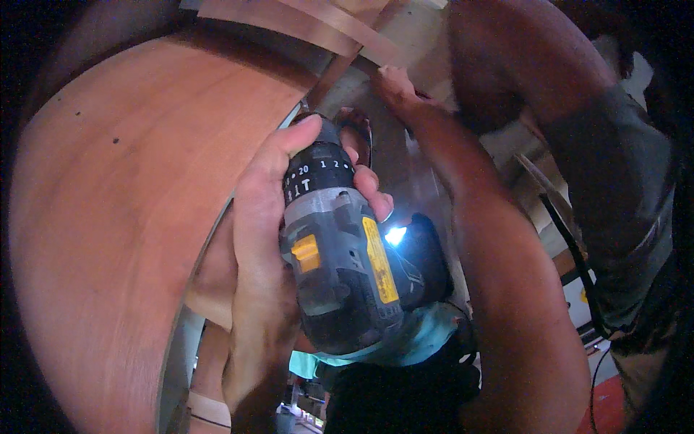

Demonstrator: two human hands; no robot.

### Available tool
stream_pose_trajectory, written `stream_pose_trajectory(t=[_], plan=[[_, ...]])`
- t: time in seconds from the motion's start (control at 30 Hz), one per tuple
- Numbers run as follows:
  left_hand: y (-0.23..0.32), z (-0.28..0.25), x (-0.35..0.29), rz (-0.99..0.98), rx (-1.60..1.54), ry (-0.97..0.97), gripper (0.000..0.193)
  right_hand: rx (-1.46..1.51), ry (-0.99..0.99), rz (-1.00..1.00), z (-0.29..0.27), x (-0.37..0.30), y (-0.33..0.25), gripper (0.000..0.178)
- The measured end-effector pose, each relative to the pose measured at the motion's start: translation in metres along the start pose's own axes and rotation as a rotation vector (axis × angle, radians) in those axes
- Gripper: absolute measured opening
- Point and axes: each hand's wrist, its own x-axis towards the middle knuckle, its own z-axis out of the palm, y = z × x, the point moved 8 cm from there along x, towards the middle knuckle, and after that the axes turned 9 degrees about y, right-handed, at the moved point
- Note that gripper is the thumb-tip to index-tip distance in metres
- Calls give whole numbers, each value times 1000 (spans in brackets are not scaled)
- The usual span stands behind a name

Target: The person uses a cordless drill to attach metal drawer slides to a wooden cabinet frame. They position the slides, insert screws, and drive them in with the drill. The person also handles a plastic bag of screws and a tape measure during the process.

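Observation:
A cordless drill [340,253], grey and black with yellow parts, lies along my left hand [264,173]. That hand is wrapped around its front collar, thumb on the left side and fingertips showing on the right. A small white lamp [395,235] glows near the drill's dark base. Close to the drill's left side is a large curved wooden panel [137,217] with a pale edge. My right arm reaches far forward. Its hand [397,85] is closed beside a wooden strip [318,29]; what the fingers hold, if anything, is hidden.
At the right, another person's bare limb and dark grey garment [614,202] are close to my right arm. A foot [354,126] shows beyond the drill. Teal cloth [412,340] lies below the drill. A dark strap or cable [567,239] hangs at the right.

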Motion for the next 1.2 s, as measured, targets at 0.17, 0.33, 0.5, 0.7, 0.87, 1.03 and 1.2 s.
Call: stream_pose_trajectory(t=[0.17,0.33,0.5,0.7,0.87,1.03,1.2], plan=[[23,13,3,-3,11,11,41,115,304,-8,2,2,-4,27],[22,17,-19,124,-57,-205,55,680,366,311,-91,-60,-46,17],[-38,0,-65,359,75,-401,66,1321,509,206,-179,-155,-12,15],[-53,-78,-120,581,131,-292,63,1290,741,-380,-369,-326,-149,11],[-96,-139,-190,668,250,-185,54,1473,626,-317,-354,-378,-238,5],[-73,-188,-241,837,411,-235,43,1293,649,-481,-357,-390,-316,6],[-81,-201,-203,981,406,-133,46,1423,292,-408,-302,-370,-304,7]])
